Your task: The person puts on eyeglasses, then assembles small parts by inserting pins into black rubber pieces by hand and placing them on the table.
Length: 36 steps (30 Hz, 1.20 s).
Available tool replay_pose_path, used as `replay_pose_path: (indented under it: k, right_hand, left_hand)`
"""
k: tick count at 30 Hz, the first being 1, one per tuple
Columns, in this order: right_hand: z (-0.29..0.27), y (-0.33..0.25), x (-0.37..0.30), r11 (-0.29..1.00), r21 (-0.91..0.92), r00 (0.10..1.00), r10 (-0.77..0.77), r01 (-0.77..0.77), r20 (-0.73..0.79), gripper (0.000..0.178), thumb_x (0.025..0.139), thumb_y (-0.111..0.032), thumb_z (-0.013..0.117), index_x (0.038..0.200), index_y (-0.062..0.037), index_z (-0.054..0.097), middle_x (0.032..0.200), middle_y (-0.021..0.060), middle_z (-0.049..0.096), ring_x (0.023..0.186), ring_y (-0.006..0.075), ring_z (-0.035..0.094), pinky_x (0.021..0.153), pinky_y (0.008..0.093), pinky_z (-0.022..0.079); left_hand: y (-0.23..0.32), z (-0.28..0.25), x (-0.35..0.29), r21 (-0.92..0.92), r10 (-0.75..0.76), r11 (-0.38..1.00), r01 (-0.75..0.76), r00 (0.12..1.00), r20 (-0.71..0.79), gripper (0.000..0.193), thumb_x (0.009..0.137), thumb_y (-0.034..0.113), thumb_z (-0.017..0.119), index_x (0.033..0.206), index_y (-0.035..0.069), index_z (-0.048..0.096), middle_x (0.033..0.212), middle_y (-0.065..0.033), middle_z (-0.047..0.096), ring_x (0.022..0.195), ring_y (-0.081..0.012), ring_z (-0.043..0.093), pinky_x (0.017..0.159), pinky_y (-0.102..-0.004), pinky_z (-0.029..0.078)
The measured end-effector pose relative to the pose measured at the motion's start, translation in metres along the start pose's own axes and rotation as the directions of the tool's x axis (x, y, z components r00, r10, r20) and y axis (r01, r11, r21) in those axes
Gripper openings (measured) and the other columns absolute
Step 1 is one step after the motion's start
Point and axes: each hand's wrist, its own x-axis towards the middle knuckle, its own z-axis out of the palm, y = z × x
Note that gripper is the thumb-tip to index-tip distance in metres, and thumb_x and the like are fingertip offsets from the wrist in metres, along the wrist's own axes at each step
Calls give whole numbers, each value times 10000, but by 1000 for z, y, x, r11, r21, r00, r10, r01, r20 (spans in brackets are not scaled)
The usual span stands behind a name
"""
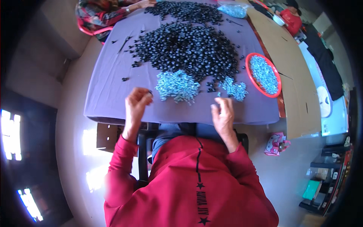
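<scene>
My left hand [137,103] is raised over the near left of the table, thumb and forefinger pinched on a small round black part [150,92]. My right hand [224,113] is at the near edge, fingers closed, with a small light-blue piece [219,94] at the fingertips. Between and beyond the hands lies a heap of small shiny light-blue pieces [177,87]. A smaller light-blue pile [235,89] sits just past my right hand. Behind both spreads a large heap of small black round parts [185,49]; their exact kind is too small to tell.
A red-rimmed basket [280,81] of light-blue pieces stands at the right edge of the purple cloth-covered table [109,83]. Cardboard [298,102] lies beyond it. At the far side are another black heap [183,11], a clear bag [234,10] of blue pieces, and a person's hand [147,3].
</scene>
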Motion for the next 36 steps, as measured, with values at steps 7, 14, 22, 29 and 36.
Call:
replay_pose_path:
  k: [7,14,22,29,36]
  right_hand:
    - [3,20,14,993,-108,999,34,-37,-34,239,770,23,531,1007,-6,538,856,160,514,770,309,535,656,385,450]
    - [5,20,21,994,-85,998,-70,69,-9,224,759,46,533,970,-18,572,807,124,510,715,265,525,639,354,440]
    - [22,27,53,850,-318,902,-355,421,244,228,706,14,554,924,-48,577,737,98,454,664,258,522,573,372,427]
    - [13,27,53,977,136,981,-175,163,87,68,785,-42,576,836,-19,537,711,70,536,611,185,555,527,271,443]
    - [-17,-31,32,689,667,952,114,-282,284,82,858,-83,531,906,-18,548,720,-6,525,606,46,494,546,182,403]
  left_hand:
    - [-44,-104,86,653,165,755,59,947,-276,147,701,114,613,799,6,625,675,-127,633,626,-208,625,608,-301,487]
    - [-49,-110,87,812,251,576,96,924,-287,232,698,208,653,870,53,644,776,-125,624,731,-253,609,692,-343,477]
    - [-61,-95,84,817,340,576,24,902,-267,274,696,147,665,927,14,599,807,-137,591,748,-264,582,702,-361,462]
    - [-13,-38,46,655,419,751,-81,826,-378,155,719,59,644,858,6,598,766,-115,587,659,-208,572,631,-316,472]
    - [28,88,-27,-346,-145,875,338,865,480,225,837,144,593,985,-25,573,837,-81,622,710,-134,578,669,-253,466]
